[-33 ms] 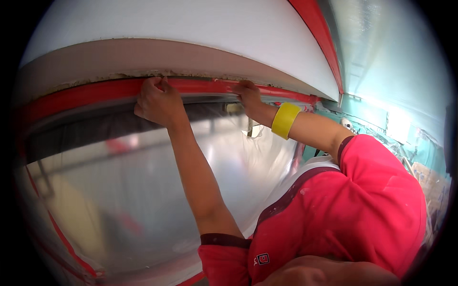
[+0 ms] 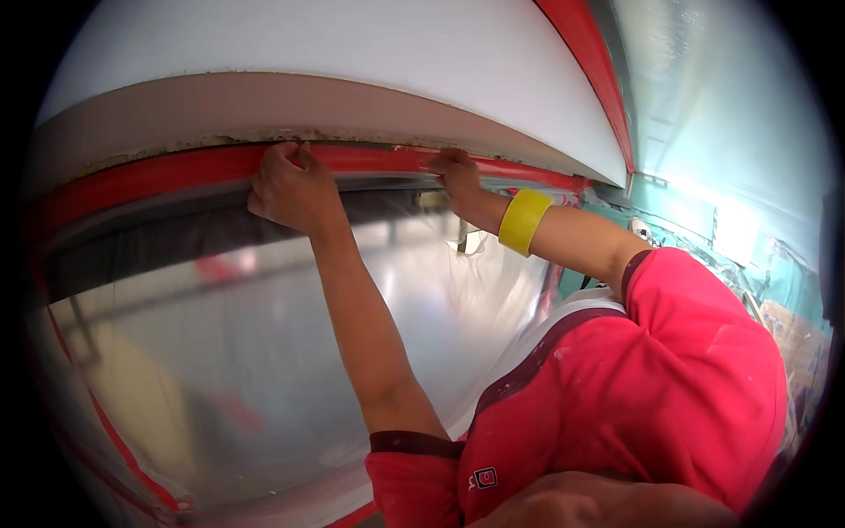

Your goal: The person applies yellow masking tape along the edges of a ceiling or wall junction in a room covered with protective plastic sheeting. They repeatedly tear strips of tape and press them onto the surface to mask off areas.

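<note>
A long strip of red tape (image 2: 370, 159) runs along the upper edge of a film-covered window or panel, under a pale ledge. My left hand (image 2: 295, 189) is closed at the strip, thumb and forefinger pinched together at its top edge. Farther right, my right hand (image 2: 458, 180) is closed on the same strip, its fingers curled and partly hidden. A wide yellow ring (image 2: 525, 223), which looks like a roll of tape, sits around my right forearm. Below both hands hangs clear plastic film (image 2: 290, 370), wrinkled and shiny.
Above the strip, the ledge's underside (image 2: 264, 101) has a rough, crumbly edge, with a smooth white panel (image 2: 352, 40) over it. More red tape (image 2: 590, 70) edges that panel at right. Pale green sheeting (image 2: 722, 114) covers the wall and floor there. A shoe (image 2: 641, 231) shows below.
My right forearm and the yellow ring have shifted very slightly to the left. Both hands stay at the same places on the red strip.
</note>
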`<action>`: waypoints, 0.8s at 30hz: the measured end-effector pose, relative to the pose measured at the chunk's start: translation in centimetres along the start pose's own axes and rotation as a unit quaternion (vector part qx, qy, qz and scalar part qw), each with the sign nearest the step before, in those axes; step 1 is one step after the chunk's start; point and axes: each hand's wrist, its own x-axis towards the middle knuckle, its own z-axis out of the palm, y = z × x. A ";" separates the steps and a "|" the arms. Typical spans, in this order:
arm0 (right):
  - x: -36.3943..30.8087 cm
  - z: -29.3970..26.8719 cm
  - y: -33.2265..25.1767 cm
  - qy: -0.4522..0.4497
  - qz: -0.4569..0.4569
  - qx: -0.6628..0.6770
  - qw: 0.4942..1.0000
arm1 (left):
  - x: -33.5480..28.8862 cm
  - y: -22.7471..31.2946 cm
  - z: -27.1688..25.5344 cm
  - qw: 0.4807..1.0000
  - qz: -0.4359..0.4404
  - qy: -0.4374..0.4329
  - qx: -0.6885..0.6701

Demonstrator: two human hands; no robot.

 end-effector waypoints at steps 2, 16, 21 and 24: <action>0.7 0.4 0.6 0.008 -0.002 -0.003 1.000 | -0.2 -0.2 0.7 1.000 0.007 0.008 -0.004; 2.6 1.5 2.2 0.029 -0.045 -0.040 0.998 | -0.5 -1.1 2.2 0.996 0.048 0.071 -0.012; 2.6 1.8 2.2 0.064 -0.058 -0.084 0.993 | -0.6 -1.1 2.7 0.998 0.037 0.047 -0.012; 2.5 2.0 2.3 0.070 -0.083 -0.090 0.990 | -0.7 -0.8 2.8 0.996 0.054 0.072 0.005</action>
